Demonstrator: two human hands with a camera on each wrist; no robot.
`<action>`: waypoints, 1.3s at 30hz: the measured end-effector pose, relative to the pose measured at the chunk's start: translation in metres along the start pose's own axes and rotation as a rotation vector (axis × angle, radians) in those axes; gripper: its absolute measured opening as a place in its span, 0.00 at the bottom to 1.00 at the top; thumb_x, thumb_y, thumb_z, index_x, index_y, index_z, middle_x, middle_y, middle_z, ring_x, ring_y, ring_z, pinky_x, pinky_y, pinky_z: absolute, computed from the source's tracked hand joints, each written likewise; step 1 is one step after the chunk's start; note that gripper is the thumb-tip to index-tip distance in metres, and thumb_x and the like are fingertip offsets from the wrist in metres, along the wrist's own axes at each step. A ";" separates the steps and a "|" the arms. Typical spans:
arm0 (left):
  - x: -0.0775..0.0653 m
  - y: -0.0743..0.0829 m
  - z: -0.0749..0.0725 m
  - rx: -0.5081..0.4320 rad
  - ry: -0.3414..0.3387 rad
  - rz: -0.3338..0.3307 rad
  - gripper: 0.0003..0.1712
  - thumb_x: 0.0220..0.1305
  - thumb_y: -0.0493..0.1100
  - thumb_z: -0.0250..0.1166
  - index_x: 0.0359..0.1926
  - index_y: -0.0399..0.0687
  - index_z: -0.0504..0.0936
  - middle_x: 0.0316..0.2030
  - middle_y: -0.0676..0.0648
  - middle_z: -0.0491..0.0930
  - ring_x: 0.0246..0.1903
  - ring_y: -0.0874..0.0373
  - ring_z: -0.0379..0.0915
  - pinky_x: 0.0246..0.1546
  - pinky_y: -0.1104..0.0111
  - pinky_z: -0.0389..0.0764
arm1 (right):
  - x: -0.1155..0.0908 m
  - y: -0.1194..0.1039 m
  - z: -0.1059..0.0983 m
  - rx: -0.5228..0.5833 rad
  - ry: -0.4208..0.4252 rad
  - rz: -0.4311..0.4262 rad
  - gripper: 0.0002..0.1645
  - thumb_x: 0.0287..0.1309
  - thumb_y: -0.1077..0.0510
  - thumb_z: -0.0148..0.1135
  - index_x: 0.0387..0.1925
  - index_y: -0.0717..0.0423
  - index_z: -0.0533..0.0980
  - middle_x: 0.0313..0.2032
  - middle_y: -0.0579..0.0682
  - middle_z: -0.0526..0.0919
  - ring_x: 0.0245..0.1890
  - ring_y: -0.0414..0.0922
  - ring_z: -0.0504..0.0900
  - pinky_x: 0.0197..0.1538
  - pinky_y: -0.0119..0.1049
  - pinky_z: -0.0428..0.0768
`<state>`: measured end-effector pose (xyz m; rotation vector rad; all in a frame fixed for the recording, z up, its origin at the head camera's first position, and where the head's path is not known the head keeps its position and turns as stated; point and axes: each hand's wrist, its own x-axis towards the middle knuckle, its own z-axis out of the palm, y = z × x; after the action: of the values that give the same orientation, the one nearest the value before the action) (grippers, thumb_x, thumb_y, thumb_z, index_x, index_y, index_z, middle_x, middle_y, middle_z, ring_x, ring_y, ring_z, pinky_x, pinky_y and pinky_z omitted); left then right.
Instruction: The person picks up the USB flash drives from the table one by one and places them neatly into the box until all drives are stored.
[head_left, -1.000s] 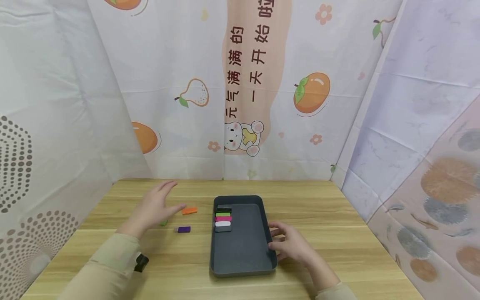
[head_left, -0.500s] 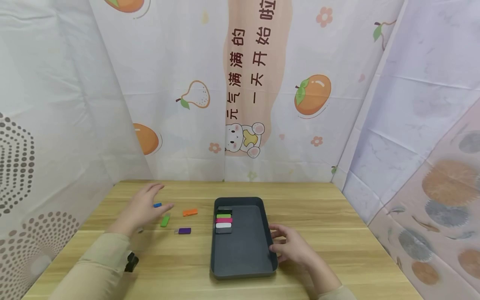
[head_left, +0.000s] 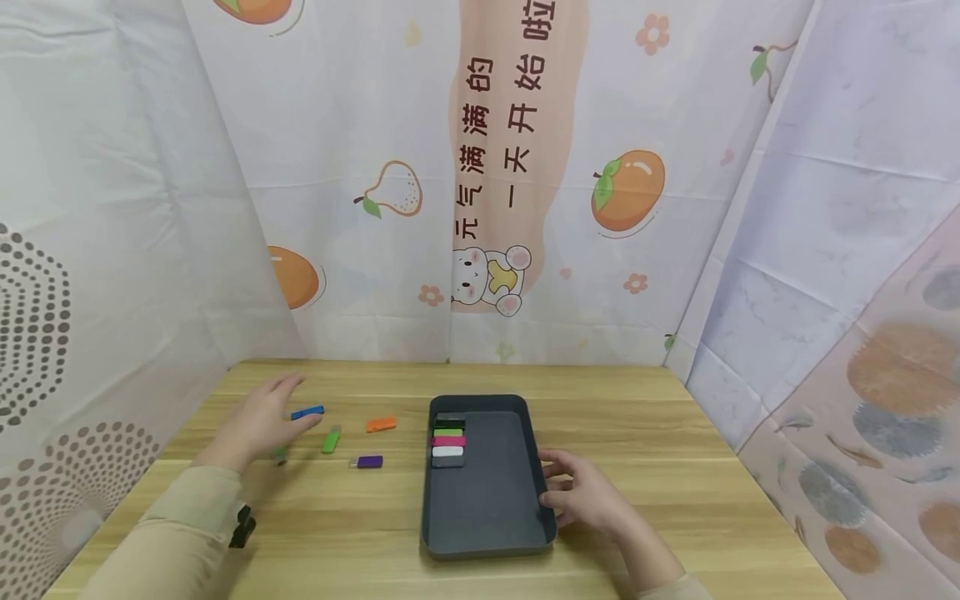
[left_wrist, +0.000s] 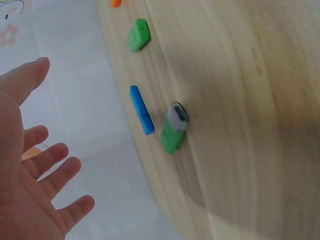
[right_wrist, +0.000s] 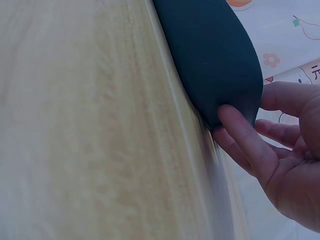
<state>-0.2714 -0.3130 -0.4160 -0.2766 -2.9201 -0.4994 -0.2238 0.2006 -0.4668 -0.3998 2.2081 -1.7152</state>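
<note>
My left hand [head_left: 255, 421] is spread above the left side of the table, holding nothing. Below it lies a green USB flash drive with a metal plug [left_wrist: 174, 127], partly covered by the hand in the head view. Close by are a blue USB flash drive [head_left: 307, 412] and another green one [head_left: 331, 439]. Further right lie an orange drive [head_left: 381, 424] and a purple drive [head_left: 367, 462]. The fingertips of my right hand [head_left: 581, 492] rest against the right wall of a dark grey tray [head_left: 487, 517], loosely bent.
Along the tray's upper left side several USB drives lie in a column, among them a pink drive [head_left: 448, 442] and a white drive [head_left: 447, 451]. A printed curtain [head_left: 375, 275] hangs behind the wooden table [head_left: 637, 400].
My left hand has moved left and slightly lower, away from the orange and purple drives, baring the blue and green ones. My right hand stays at the tray.
</note>
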 end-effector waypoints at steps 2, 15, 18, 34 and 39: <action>0.000 -0.006 0.002 0.007 -0.015 -0.013 0.49 0.65 0.59 0.69 0.72 0.30 0.63 0.68 0.24 0.62 0.64 0.22 0.59 0.60 0.31 0.64 | -0.001 0.000 0.000 0.005 -0.002 0.001 0.44 0.57 0.71 0.65 0.74 0.66 0.61 0.58 0.70 0.72 0.53 0.59 0.81 0.36 0.53 0.88; -0.014 -0.031 0.007 -0.080 -0.188 0.008 0.41 0.51 0.31 0.73 0.68 0.30 0.70 0.64 0.21 0.66 0.61 0.19 0.62 0.55 0.31 0.70 | -0.003 0.005 0.001 0.036 0.008 0.000 0.44 0.56 0.72 0.66 0.74 0.65 0.62 0.58 0.69 0.72 0.51 0.58 0.81 0.35 0.54 0.87; -0.018 -0.036 0.010 -0.157 -0.256 -0.020 0.42 0.49 0.28 0.73 0.67 0.29 0.71 0.62 0.22 0.69 0.58 0.23 0.67 0.54 0.32 0.71 | -0.003 0.007 0.001 0.047 0.006 -0.003 0.44 0.56 0.72 0.65 0.73 0.66 0.62 0.58 0.70 0.72 0.51 0.58 0.81 0.34 0.55 0.87; -0.021 -0.044 0.021 -0.126 -0.287 0.044 0.27 0.49 0.21 0.67 0.54 0.29 0.80 0.52 0.31 0.77 0.49 0.31 0.76 0.50 0.38 0.79 | -0.003 0.007 -0.001 0.054 -0.010 0.000 0.45 0.56 0.72 0.65 0.74 0.65 0.60 0.59 0.70 0.71 0.53 0.60 0.80 0.35 0.54 0.87; -0.019 -0.046 0.023 -0.098 -0.286 0.053 0.24 0.46 0.21 0.66 0.48 0.31 0.83 0.48 0.34 0.78 0.46 0.35 0.78 0.48 0.40 0.80 | -0.004 0.008 -0.001 0.040 -0.007 -0.010 0.45 0.56 0.72 0.66 0.74 0.65 0.61 0.59 0.71 0.71 0.53 0.60 0.80 0.35 0.53 0.87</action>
<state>-0.2652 -0.3504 -0.4552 -0.4733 -3.1572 -0.6448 -0.2211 0.2050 -0.4741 -0.4075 2.1669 -1.7573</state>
